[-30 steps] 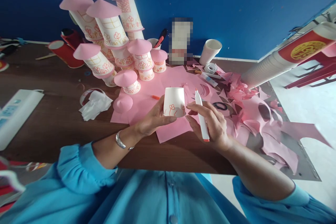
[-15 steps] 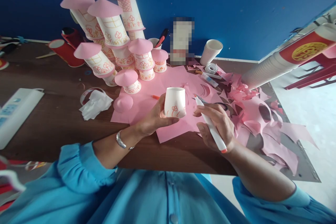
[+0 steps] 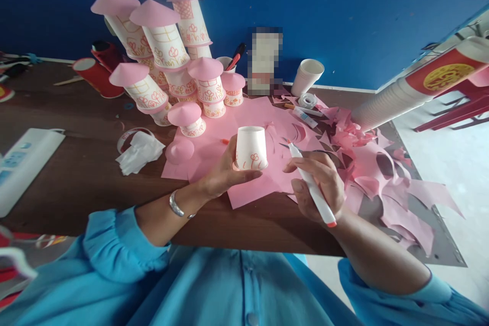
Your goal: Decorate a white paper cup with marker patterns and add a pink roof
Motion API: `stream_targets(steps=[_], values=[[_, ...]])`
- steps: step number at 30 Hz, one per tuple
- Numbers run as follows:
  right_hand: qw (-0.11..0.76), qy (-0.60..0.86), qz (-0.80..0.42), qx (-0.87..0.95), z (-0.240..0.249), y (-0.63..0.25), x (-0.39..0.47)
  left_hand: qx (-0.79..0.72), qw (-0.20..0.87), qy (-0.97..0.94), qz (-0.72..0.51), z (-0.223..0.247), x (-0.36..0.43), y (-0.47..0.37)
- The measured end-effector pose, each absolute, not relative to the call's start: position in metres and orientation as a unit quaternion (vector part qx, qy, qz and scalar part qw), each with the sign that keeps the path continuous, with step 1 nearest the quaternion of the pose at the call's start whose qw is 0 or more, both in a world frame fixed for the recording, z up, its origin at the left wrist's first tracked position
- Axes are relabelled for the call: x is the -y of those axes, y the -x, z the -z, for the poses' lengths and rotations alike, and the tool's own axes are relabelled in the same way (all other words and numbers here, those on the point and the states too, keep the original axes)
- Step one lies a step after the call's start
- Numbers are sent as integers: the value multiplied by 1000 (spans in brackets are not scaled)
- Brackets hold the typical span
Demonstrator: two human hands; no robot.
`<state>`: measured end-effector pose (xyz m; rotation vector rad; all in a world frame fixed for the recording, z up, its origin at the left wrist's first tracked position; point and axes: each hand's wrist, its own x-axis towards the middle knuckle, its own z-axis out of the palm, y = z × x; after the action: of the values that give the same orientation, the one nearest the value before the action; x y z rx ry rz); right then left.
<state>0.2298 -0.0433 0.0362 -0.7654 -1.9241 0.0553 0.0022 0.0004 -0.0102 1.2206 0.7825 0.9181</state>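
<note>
A white paper cup [image 3: 251, 143] with an orange flower and short strokes drawn near its lower rim is gripped by my left hand [image 3: 225, 168], thumb below and fingers behind it. My right hand [image 3: 319, 181] holds a white marker [image 3: 314, 183] with an orange tip, its point up and angled toward the cup but apart from it. Pink paper sheets [image 3: 248, 196] lie under both hands. Behind to the left stand stacked cup towers [image 3: 164, 43], drawn with flowers and windows and topped by pink paper cones.
Pink paper scraps [image 3: 385, 173] heap on the right below a leaning stack of cups [image 3: 397, 102]. Scissors lie partly hidden behind my right hand. White cups [image 3: 307, 75] and a tape roll [image 3: 307, 100] are at the back; a crumpled tissue [image 3: 141, 152] and a power strip [image 3: 28, 165] lie left.
My left hand has turned the cup slightly and shifted it a little left. My right hand has moved a little right and down with the marker, widening the gap between them.
</note>
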Motion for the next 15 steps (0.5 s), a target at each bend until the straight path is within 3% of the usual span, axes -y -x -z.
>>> stream_targets(steps=[6, 15], values=[[501, 325, -19, 802, -31, -230, 42, -343, 564, -626, -415, 9, -1, -2], [442, 407, -29, 799, -12, -228, 31, -355, 297, -766, -446, 23, -1, -3]])
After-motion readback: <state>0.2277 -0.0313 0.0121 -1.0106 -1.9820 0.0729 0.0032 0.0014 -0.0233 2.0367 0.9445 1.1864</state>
